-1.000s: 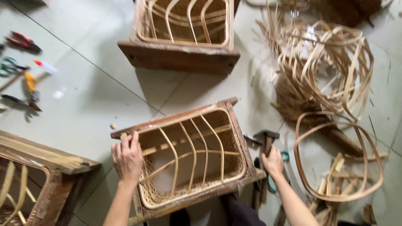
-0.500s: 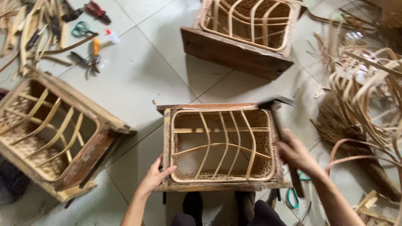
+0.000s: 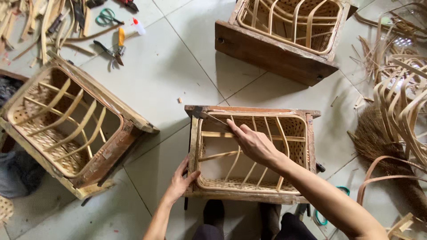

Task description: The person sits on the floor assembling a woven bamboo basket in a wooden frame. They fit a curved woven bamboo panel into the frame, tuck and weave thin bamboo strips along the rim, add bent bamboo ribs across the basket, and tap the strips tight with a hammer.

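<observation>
Our left hand (image 3: 181, 178) grips the wooden-framed rattan basket (image 3: 253, 153) — holding only bare ribs — while our right hand (image 3: 253, 144) grasps a dark blade (image 3: 209, 117) at its rim.

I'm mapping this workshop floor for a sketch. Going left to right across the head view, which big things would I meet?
Tilted wooden-framed basket → left hand → basket frame being held → broom → bent cane loops.

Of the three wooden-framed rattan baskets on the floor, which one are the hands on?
The middle basket, directly before the person: left hand grips its near-left corner, right hand reaches across its opening. The others lie untouched.
</observation>
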